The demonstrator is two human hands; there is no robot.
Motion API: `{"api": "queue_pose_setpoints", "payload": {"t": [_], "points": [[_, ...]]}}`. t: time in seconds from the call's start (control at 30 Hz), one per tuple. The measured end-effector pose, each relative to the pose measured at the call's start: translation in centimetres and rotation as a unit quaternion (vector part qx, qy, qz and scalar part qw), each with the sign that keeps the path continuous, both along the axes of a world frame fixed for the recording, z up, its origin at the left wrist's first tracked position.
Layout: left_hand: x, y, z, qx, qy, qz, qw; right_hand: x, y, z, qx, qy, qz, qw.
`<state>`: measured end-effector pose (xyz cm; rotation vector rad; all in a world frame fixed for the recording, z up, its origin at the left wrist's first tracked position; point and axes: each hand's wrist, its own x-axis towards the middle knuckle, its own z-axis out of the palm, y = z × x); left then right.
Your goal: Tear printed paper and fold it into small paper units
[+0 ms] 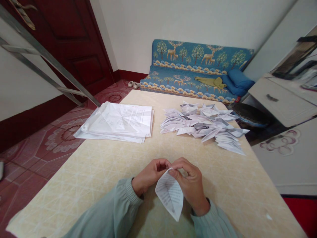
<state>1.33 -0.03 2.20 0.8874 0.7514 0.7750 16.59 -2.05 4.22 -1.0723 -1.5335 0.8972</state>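
A folded sheet of printed paper (170,195) hangs between my hands above the near part of the table, its pointed end toward me. My left hand (152,173) pinches the paper's top edge from the left. Close beside it, my right hand (190,180) grips the same edge and the right side with thumb and fingers. The fingertips of both hands nearly meet there and partly hide the upper corner. Beyond the hands lies a stack of creased printed sheets (119,120) on the left, and a pile of folded paper pieces (200,124) on the right.
The pale patterned table (99,175) reaches toward a blue sofa (188,74) with a yellow-green cloth (210,81). A metal ladder (49,56) leans at the left by a dark red door (69,36). White drawers (279,99) stand at the right.
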Motion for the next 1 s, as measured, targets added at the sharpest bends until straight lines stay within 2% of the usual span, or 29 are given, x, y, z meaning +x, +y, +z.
{"api": "queue_pose_setpoints", "payload": {"t": [0.1, 0.17, 0.23, 0.33, 0.4, 0.5, 0.73, 0.9, 1.0], "points": [[0.1, 0.1, -0.3, 0.047, 0.027, 0.034, 0.998, 0.4, 0.3, -0.6, -0.087, 0.03, -0.074, 0.993], [-0.1, 0.1, -0.2, 0.123, 0.067, 0.07, 0.988, 0.9, 0.8, -1.0, -0.137, 0.06, -0.1, 0.984], [-0.4, 0.1, 0.3, 0.227, 0.114, 0.087, 0.963, 1.6, 1.4, -1.4, -0.163, 0.075, -0.115, 0.977], [-0.7, 0.0, 1.2, 0.368, 0.149, 0.047, 0.917, 2.4, 2.0, -1.7, -0.164, 0.071, -0.126, 0.976], [-0.8, 0.0, 1.6, 0.411, 0.146, 0.005, 0.9, 2.7, 2.0, -1.7, -0.153, 0.06, -0.127, 0.978], [-0.7, 0.1, 1.6, 0.405, 0.133, -0.019, 0.904, 2.6, 1.9, -1.6, -0.148, 0.048, -0.112, 0.981], [-0.5, 0.2, 0.9, 0.335, 0.136, 0.012, 0.932, 1.9, 1.7, -1.2, -0.163, 0.049, -0.054, 0.984], [-0.6, 0.3, 0.0, 0.273, 0.176, 0.067, 0.944, 2.0, 1.6, -1.1, -0.147, 0.07, -0.027, 0.986], [-0.5, 0.3, -0.4, 0.232, 0.176, 0.096, 0.952, 1.9, 1.4, -1.0, -0.143, 0.103, 0.019, 0.984]]}}
